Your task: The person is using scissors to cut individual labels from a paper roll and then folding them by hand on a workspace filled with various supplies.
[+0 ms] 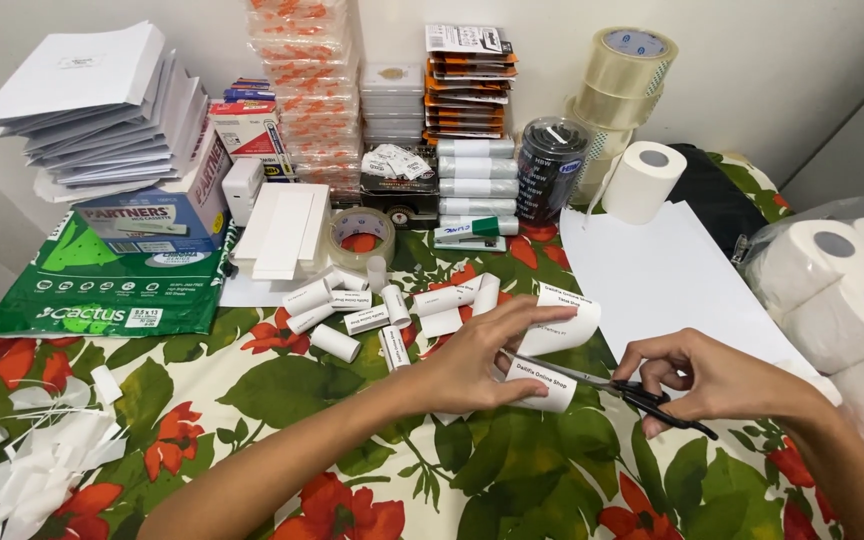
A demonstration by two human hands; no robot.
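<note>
While a flowery tablecloth [252, 390] covers the table, big paper rolls [832, 290] sit far right. Near the middle, the left hand [472, 360] pinches a curled paper strip [552, 345]. The right hand [712, 380] grips scissors [642, 395], their blades touching the strip.

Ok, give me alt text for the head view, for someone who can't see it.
A left hand holds a curled label strip while the right hand cuts it with scissors over a floral tablecloth. Small paper rolls lie behind; envelopes, tape and tissue rolls surround them.
</note>
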